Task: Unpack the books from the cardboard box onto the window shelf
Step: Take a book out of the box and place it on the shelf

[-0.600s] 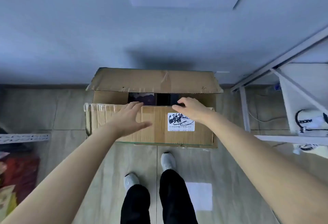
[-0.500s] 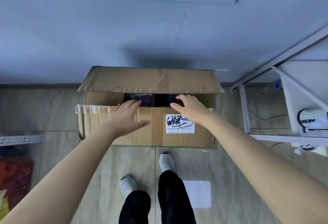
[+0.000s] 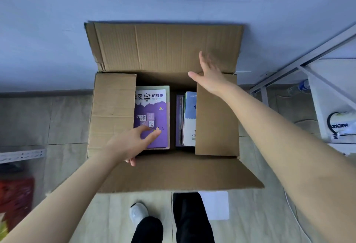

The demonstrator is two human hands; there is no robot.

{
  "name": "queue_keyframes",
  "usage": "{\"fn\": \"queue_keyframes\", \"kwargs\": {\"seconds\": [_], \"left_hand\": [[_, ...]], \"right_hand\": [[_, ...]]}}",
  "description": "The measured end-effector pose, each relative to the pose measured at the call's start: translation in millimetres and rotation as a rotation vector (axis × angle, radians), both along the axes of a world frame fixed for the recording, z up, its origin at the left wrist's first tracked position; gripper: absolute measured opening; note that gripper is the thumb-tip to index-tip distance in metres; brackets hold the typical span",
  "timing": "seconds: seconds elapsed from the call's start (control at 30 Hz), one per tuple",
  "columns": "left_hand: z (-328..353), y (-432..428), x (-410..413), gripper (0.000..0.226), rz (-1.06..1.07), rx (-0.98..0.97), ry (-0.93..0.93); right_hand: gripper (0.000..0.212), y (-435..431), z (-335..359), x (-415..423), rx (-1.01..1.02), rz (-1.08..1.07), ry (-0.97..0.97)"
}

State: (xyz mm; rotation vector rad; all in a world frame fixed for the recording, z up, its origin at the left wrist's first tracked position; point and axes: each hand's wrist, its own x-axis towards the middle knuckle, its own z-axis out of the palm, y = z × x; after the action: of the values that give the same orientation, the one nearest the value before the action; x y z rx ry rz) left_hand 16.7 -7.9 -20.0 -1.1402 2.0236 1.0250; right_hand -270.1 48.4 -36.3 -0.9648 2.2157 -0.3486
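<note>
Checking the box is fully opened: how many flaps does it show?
4: far flap raised against the wall, near flap folded outward, left flap and right flap lying inward over the books.

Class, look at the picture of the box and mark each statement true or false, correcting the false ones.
1. The cardboard box is open. True.
2. The right hand grips a book. False: it is open and empty, near the far flap.
3. The left hand reaches over the purple book. True.
4. The purple book is the only one inside. False: more books lie beside it, partly under the right side flap.
</note>
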Motion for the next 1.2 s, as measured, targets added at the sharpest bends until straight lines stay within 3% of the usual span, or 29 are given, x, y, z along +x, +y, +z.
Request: {"fn": "queue_keyframes", "kwargs": {"seconds": [0.1,0.17,0.23,0.3,0.43,0.57,0.7,0.83,0.97,1.13,1.2], "left_hand": [[-12.6,2.2,9.9,0.086,-0.008,-0.124,0.069],[-22.4,1.2,14.6,0.082,0.024,-0.21,0.162],[-33.6,-2.2,18.4,0.074,0.014,-0.378,0.198],[-45.4,-6.0,21.0,0.083,0.032,-0.508,0.142],[-65.0,-6.1,29.9,0.105,0.075,-0.574,0.03],[-69.2,-9.2,40.5,0.109,0.102,-0.579,0.029],[-52.4,-7.8,43.5,0.092,0.117,-0.542,0.109],[-20.9,-0.6,44.3,0.056,0.026,-0.685,0.164],[12.4,0.9,56.3,0.04,-0.101,-0.753,0.061],[34.5,-13.5,73.6,0.031,0.149,-0.65,-0.006],[38.2,-21.2,78.5,0.051,0.255,-0.578,-0.05]], "right_hand": [[0.078,4.5,-5.0,17.2,0.014,0.008,-0.053],[0.076,12.6,-7.3,32.9,-0.017,0.019,-0.056],[0.074,24.8,-12.2,50.7,-0.029,-0.013,0.018],[0.075,39.9,-20.6,69.0,0.007,-0.071,0.141],[0.075,69.0,-40.6,95.1,0.082,-0.131,0.354],[0.071,82.3,-49.5,103.9,0.141,-0.113,0.462],[0.059,80.2,-38.8,108.1,0.169,-0.101,0.517],[0.039,78.0,-13.6,120.0,0.154,-0.083,0.582],[0.032,85.9,17.6,125.1,0.214,-0.109,0.56],[0.034,101.0,43.2,119.8,0.245,-0.302,0.438],[0.051,104.8,45.6,116.3,0.267,-0.388,0.374]]}}
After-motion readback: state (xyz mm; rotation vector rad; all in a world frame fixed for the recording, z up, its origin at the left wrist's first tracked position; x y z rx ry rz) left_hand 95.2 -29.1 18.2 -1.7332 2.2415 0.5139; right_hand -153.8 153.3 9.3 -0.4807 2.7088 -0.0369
